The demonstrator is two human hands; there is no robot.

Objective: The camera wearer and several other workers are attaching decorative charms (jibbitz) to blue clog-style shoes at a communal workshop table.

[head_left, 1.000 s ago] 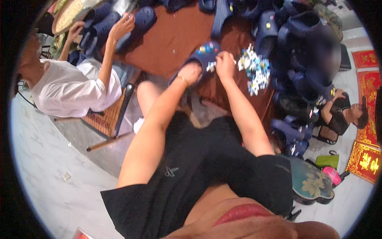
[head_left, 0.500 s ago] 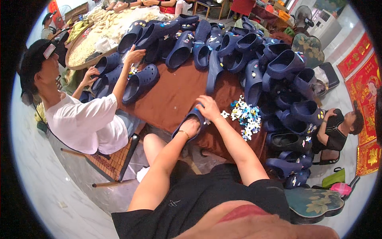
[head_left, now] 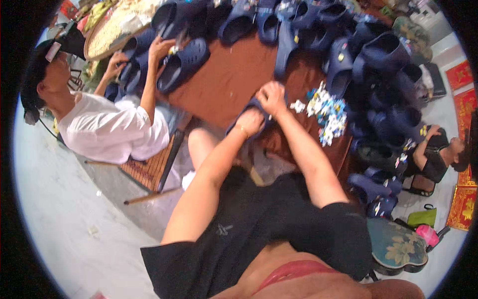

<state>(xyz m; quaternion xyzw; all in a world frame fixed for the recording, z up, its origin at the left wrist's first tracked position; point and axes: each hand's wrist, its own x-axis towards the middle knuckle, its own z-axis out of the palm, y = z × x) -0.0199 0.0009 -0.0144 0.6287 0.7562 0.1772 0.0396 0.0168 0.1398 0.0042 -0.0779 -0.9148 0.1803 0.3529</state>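
Note:
Over the near edge of the brown-covered table I have a navy blue clog (head_left: 253,105) between both hands. My left hand (head_left: 251,122) reaches into its foot opening, fingers curled and partly hidden inside. Around the toe end, my right hand (head_left: 272,97) is closed, with its fingers bent over the upper; whether a small piece is under them cannot be made out. Just right of the clog lies a single white charm (head_left: 298,105), beside a pile of small white, blue and yellow shoe charms (head_left: 326,114).
Many navy clogs (head_left: 341,65) ring the table's far and right sides. At left, a person in a white shirt (head_left: 109,129) sits handling another clog (head_left: 184,66). A round basket (head_left: 92,47) stands beyond. Another person (head_left: 432,157) sits at right, near a patterned stool (head_left: 398,244).
The whole view has shifted, and the table sits higher in the picture. My right hand's fingers have bent more tightly over the clog's toe. My left hand stays in its opening.

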